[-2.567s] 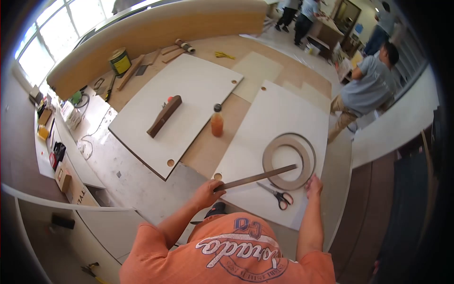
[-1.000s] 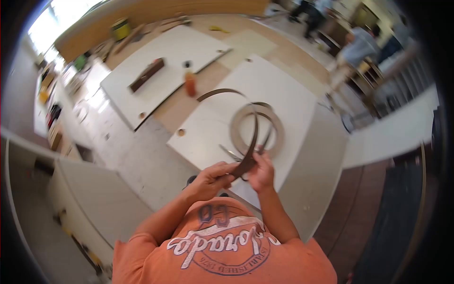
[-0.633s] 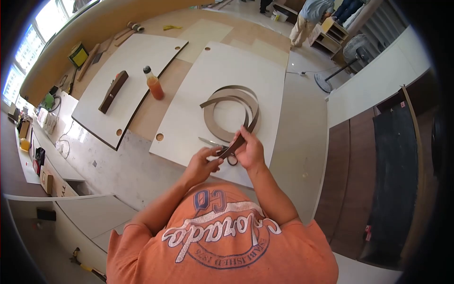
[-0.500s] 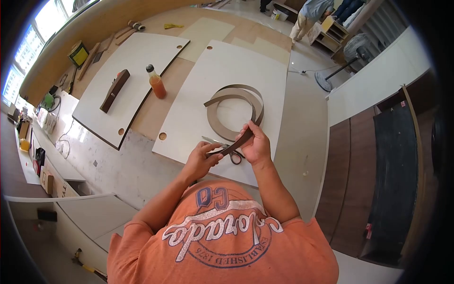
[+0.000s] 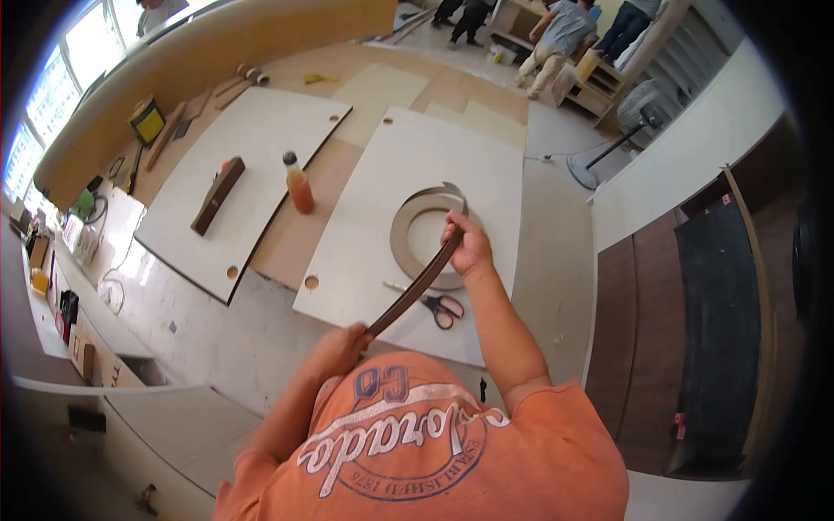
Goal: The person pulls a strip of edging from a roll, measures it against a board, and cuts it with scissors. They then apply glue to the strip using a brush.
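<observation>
Between the person's body and the coil, a dark brown strip (image 5: 415, 291) runs obliquely from one hand to the other, held at both. The left hand (image 5: 341, 349) has its fingers closed on the strip's near end, low and close to the orange shirt (image 5: 434, 434). The right hand (image 5: 466, 240) is higher and farther out, its fingers wrapped round the strip well along its length. So the long axis points forward and to the person's right, with a slight bow in the stretch between.

The relation that matters most is to the coil (image 5: 401, 236) of flat band: it lies just beyond and to the left of the right hand, which is clearly the nearer of the two, while the left hand is well apart from it. A piece of band stands up on edge at the coil's far side; whether it is one with the held strip, the right hand hides.

Under the strip, the scissors (image 5: 445, 311) lie beside the coil, handles toward the person. All this rests on a white panel (image 5: 347, 278) with round holes. Farther left, a bottle (image 5: 300, 189) of orange liquid stands on the tan tabletop (image 5: 343, 165), and a wooden block (image 5: 217, 195) lies on a second white panel (image 5: 269, 156).
</observation>
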A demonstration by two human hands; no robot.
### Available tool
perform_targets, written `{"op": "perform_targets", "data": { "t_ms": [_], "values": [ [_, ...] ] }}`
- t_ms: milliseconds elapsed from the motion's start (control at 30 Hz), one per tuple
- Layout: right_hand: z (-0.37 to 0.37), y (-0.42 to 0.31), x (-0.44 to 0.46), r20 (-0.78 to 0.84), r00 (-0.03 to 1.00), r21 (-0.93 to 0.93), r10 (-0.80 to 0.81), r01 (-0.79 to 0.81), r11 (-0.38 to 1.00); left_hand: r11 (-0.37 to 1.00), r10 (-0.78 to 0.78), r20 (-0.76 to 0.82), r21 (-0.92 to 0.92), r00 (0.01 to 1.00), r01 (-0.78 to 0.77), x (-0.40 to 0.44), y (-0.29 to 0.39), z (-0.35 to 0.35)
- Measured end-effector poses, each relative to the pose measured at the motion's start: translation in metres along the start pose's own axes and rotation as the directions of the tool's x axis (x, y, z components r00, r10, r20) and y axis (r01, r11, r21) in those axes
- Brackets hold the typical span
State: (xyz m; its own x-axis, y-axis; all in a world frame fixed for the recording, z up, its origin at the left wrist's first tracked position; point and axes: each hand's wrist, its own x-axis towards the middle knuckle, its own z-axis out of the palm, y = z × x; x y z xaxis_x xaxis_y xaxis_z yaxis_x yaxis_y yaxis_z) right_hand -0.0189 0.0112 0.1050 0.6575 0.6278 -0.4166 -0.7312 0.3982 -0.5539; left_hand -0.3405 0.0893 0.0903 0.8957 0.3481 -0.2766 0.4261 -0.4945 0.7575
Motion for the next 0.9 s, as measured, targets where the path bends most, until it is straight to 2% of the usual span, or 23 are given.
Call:
{"op": "perform_targets", "data": {
  "t_ms": [33, 100, 133, 167, 267, 433, 533, 633, 767, 800, 900],
  "values": [
    [-0.001, 0.002, 0.009, 0.012, 1.0, -0.014, -0.007, 0.007, 1.0, 1.0, -0.006, 0.001, 0.028, 1.0, 0.006, -0.004, -0.017, 0.005],
    [-0.001, 0.003, 0.025, 0.016, 1.0, -0.024, -0.023, 0.023, 0.999, 0.999, 0.03, -0.019, -0.04, 0.999, -0.031, -0.014, -0.04, 0.011],
    [-0.001, 0.005, 0.031, 0.008, 1.0, -0.02, -0.028, 0.028, 0.999, 1.0, -0.019, 0.003, -0.014, 1.0, 0.02, -0.02, -0.046, 0.011],
    [0.0, 0.006, 0.033, -0.002, 1.0, -0.017, -0.03, 0.03, 0.999, 0.999, -0.039, -0.04, 0.014, 0.998, 0.04, -0.025, -0.051, 0.014],
    [0.007, 0.014, 0.029, 0.051, 0.994, -0.098, -0.1, 0.104, 0.99, 0.994, -0.091, -0.03, -0.055, 0.995, 0.09, -0.032, -0.046, 0.005],
    [0.005, 0.016, 0.028, -0.053, 0.979, -0.087, -0.198, 0.193, 0.977, 0.974, -0.211, -0.016, -0.081, 0.977, 0.209, -0.038, -0.041, -0.009],
    [-0.012, 0.016, 0.035, -0.045, 0.973, -0.109, -0.227, 0.221, 0.969, 0.985, -0.17, -0.064, -0.02, 0.983, 0.169, -0.04, -0.049, -0.008],
    [-0.018, 0.021, 0.026, -0.041, 0.972, -0.167, -0.23, 0.221, 0.961, 0.987, -0.157, -0.036, 0.012, 0.987, 0.158, -0.039, -0.046, -0.01],
    [-0.021, 0.021, 0.005, -0.165, 0.96, -0.219, -0.224, 0.186, 0.958, 0.99, -0.126, -0.005, 0.06, 0.992, 0.126, -0.035, -0.048, -0.009],
    [-0.028, 0.022, 0.005, -0.187, 0.966, -0.212, -0.181, 0.14, 0.967, 0.99, -0.124, 0.002, 0.061, 0.992, 0.124, -0.034, -0.046, -0.009],
    [-0.032, 0.031, -0.016, -0.195, 0.965, -0.266, -0.176, 0.12, 0.956, 0.998, -0.07, -0.001, 0.008, 0.998, 0.07, -0.026, -0.049, -0.006]
  ]
}}
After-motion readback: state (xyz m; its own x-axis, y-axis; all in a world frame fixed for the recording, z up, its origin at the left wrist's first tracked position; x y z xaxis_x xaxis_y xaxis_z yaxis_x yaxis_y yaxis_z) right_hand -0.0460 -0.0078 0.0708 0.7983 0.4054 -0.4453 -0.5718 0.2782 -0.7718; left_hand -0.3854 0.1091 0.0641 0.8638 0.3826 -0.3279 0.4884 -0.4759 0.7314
